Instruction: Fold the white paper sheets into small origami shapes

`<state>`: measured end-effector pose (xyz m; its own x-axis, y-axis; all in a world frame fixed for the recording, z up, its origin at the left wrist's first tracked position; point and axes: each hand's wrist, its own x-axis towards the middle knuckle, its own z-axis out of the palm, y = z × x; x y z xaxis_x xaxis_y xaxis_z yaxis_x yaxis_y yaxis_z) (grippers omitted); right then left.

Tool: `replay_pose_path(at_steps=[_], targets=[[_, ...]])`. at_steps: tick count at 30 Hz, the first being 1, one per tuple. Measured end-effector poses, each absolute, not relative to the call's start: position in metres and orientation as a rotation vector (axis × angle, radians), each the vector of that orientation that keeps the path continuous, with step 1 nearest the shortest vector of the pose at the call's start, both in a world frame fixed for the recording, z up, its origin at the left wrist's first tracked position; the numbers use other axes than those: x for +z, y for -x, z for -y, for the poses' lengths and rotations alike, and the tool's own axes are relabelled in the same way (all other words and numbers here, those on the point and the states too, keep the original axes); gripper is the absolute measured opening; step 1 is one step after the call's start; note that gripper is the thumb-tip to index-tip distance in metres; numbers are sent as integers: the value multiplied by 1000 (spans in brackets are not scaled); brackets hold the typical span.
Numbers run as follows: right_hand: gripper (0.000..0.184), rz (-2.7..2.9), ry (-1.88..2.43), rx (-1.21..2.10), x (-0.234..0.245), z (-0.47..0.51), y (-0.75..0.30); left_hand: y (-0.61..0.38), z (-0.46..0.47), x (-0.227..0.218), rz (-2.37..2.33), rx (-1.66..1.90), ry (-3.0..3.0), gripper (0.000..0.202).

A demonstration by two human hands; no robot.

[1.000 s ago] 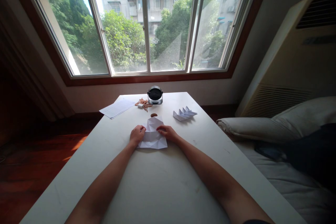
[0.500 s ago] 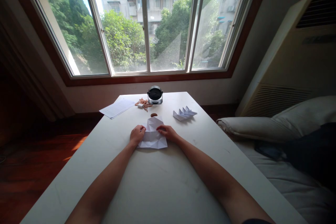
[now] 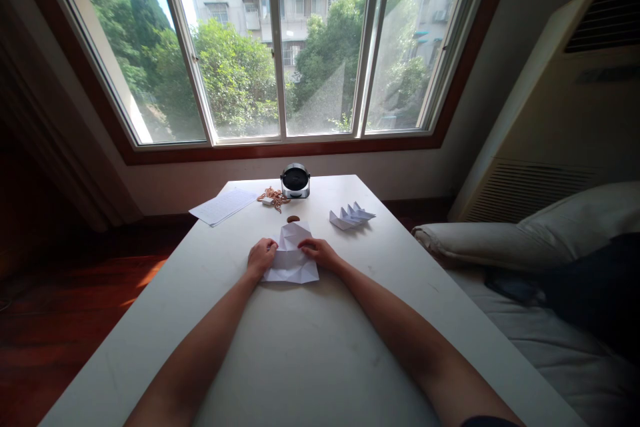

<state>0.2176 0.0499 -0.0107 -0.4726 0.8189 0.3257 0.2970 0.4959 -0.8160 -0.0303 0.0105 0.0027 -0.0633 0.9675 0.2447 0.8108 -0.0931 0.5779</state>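
A creased white sheet of paper (image 3: 291, 260) lies partly folded on the white table (image 3: 300, 347). My left hand (image 3: 261, 256) pinches its left edge with curled fingers. My right hand (image 3: 320, 253) presses on its right side, fingertips closed on a fold near the middle. The sheet's upper flap stands up a little between the two hands.
Folded white paper shapes (image 3: 351, 215) lie to the right. Behind the sheet are a small brown object (image 3: 293, 219), a round black fan (image 3: 295, 181), a tangled orange cord (image 3: 273, 198) and printed sheets (image 3: 223, 205). A bed with pillow (image 3: 540, 233) adjoins the table's right edge.
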Motion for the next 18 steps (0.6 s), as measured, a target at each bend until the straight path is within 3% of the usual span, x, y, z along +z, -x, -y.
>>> replay_pose_path(at_steps=[18], targets=[[25, 2000, 936, 922, -15, -52, -219, 30, -11, 0, -1911, 923, -1956, 25]])
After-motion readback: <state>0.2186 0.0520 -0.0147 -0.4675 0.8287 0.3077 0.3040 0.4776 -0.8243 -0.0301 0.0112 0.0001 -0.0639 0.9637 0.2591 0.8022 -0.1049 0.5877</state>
